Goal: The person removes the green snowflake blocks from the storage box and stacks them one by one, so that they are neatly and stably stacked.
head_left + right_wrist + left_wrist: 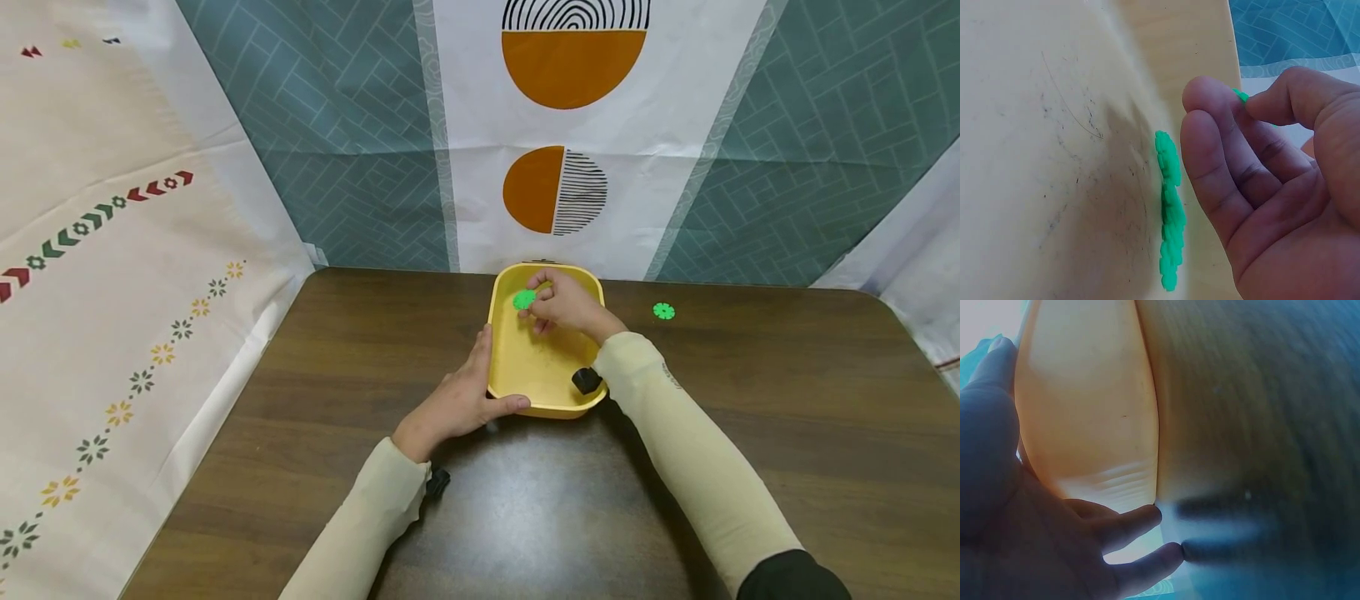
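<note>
From the head view I have a yellow tray near the back edge of the wooden bench. The left hand wraps its near left corner, thumb along the near rim, fingers against the side wall. The right hand is inside the tray's far half, with a green piece beside its fingers; I can't tell from here whether that piece is held. A loose green disc lies on the bench, to the right of the tray. A patterned cloth hangs behind.

On the left wrist view I see the tray's outer wall, the thumb up along it, and two fingertips meeting the bench beside it.

My right wrist view shows thumb and forefinger pinching a green sliver, mostly hidden by the fingers. Just beside the fingertips, a row of green pieces sits inside the tray, where floor meets wall. Dark marks streak the tray floor.
</note>
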### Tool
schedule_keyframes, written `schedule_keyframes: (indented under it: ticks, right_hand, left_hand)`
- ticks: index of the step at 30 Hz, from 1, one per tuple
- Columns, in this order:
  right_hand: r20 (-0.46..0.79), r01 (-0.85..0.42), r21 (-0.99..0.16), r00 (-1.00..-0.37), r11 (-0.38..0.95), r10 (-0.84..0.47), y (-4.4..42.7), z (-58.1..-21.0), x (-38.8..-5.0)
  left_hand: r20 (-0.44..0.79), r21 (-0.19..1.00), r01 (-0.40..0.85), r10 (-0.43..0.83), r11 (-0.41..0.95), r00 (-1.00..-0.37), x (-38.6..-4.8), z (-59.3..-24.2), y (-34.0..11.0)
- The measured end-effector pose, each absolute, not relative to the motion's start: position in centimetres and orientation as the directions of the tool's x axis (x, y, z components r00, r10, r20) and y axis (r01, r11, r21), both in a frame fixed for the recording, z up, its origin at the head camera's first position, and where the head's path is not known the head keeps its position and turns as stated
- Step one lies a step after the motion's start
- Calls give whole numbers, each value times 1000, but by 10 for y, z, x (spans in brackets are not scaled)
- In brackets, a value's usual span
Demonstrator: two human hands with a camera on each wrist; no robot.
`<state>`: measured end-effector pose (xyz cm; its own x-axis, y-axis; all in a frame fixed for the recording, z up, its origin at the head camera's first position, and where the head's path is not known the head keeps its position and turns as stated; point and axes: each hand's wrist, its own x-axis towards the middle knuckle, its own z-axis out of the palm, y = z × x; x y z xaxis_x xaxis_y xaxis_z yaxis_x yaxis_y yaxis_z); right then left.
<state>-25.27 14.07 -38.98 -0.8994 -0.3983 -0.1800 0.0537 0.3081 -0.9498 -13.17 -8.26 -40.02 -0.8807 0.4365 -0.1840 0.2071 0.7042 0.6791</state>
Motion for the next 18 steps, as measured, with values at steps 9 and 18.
schedule_keyframes:
  ticks: [9, 18]
  right_hand:
    - [-170, 47, -954, -896, 295, -410, 137, -385, -253]
    - [-120, -53, -937, -879, 346, -461, 135, -377, -252]
  left_hand:
    - [-184, 674, 204, 429, 710, -884, -131, -398, -84]
    - [-161, 688, 223, 445, 691, -881, -131, -399, -82]
